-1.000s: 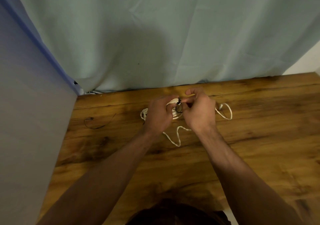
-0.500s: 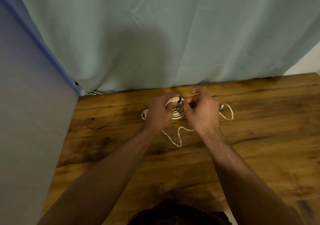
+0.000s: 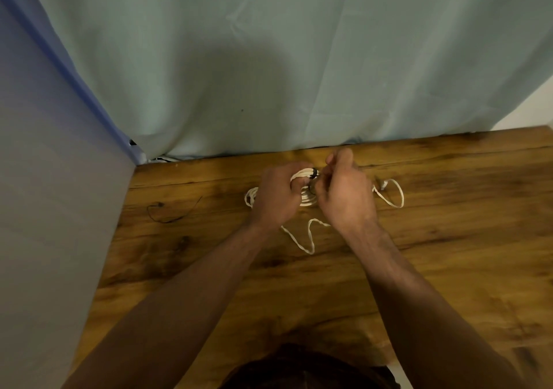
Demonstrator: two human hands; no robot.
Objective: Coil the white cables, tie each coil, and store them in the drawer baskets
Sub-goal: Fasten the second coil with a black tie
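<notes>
A coil of white cable [image 3: 307,198] sits between my two hands near the far edge of the wooden table [image 3: 449,254]. My left hand [image 3: 276,194] grips the coil's left side. My right hand [image 3: 344,194] pinches a thin black tie [image 3: 314,173] wrapped around the top of the coil. Loose white cable [image 3: 308,239] trails toward me on the table, and another loop [image 3: 393,197] lies to the right of my right hand. A small loop shows left of my left hand.
A second thin black tie [image 3: 172,213] lies on the table at the left. A pale green curtain [image 3: 269,74] hangs behind the table's far edge. A grey panel [image 3: 54,209] borders the table's left side.
My right hand has shifted slightly at the black tie on top of the coil; the left hand and coil have stayed in place.
</notes>
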